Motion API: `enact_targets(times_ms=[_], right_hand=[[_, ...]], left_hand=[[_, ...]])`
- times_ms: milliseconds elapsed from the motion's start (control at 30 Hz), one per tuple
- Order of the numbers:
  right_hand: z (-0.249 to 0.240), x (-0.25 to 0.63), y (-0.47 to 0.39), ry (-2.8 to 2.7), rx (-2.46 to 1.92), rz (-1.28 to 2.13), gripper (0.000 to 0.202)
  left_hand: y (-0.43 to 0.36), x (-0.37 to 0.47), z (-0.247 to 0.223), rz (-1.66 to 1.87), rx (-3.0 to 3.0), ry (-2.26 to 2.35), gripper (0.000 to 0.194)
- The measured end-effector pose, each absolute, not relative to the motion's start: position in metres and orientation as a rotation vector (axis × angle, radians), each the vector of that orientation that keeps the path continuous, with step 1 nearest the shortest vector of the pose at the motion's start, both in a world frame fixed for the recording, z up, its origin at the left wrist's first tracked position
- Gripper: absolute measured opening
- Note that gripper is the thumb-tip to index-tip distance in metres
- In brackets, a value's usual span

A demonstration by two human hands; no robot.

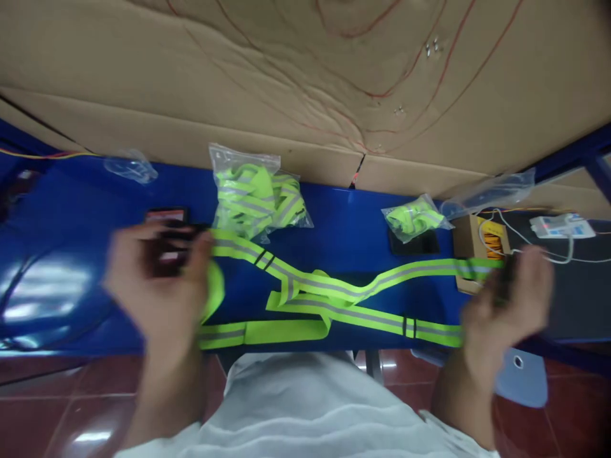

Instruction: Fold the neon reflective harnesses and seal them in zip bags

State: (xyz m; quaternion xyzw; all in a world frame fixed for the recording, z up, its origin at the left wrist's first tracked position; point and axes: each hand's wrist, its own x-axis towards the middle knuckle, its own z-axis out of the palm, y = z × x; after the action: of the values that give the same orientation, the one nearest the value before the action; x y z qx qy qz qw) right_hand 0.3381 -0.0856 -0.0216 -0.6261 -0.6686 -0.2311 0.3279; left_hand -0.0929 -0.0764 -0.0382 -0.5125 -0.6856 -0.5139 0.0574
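Nearest are the wearer's white clothing (310, 407) and, below the counter's edge on the right, a pale blue stool seat (525, 385). Just beyond, the left hand (165, 280) and right hand (506, 305), both blurred, are well apart over the blue counter (334, 213); the fingers of each are curled around a section of fluorescent yellow-green reflective webbing (346, 291). The webbing stretches between them with a slight sag, its other lengths crossing and looping on the counter beneath, black sliders on two strands. Farther back, two zip bags (248, 197) of similar webbing lie side by side, left of centre; another packed bag (415, 218) rests on a flat black object (416, 243) at right, near a small open cardboard box (465, 235). Behind everything stands cardboard sheeting (143, 63), red wires running across it.
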Motion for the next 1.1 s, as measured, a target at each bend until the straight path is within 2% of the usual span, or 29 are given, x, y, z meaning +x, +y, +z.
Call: enact_targets(times_ms=[133,233,333,567,667,800,900,1100], right_hand=[[-0.052,0.251,-0.078,-2.052,-1.527,-0.298,0.077],[-0.059,0.204,-0.076,-2.163,-1.552,-0.219,0.091],[-0.060,0.187,-0.073,-2.208,-1.593,-0.161,0.096],[-0.070,0.184,-0.068,-2.248,-1.626,-0.085,0.094],[-0.075,0.183,-0.067,-2.257,-1.658,-0.082,0.088],[-0.083,0.183,-0.063,-2.329,-1.724,-0.117,0.076],[-0.088,0.185,-0.061,-2.379,-1.751,-0.129,0.072],[-0.085,0.186,-0.063,-2.363,-1.749,-0.122,0.072]], left_hand=[[-0.072,-0.026,-0.057,-1.379,-1.992,-1.820,0.016],[-0.072,0.008,-0.071,-1.269,-2.197,-1.735,0.018],[-0.070,0.021,-0.083,-1.171,-2.288,-1.727,0.020],[-0.066,0.030,-0.098,-1.009,-2.398,-1.833,0.017],[-0.064,0.033,-0.103,-0.932,-2.427,-1.868,0.017],[-0.061,0.037,-0.113,-1.000,-2.500,-1.992,0.011],[-0.059,0.039,-0.117,-0.998,-2.569,-2.090,0.014],[-0.063,0.045,-0.113,-0.679,-2.551,-2.100,0.026]])
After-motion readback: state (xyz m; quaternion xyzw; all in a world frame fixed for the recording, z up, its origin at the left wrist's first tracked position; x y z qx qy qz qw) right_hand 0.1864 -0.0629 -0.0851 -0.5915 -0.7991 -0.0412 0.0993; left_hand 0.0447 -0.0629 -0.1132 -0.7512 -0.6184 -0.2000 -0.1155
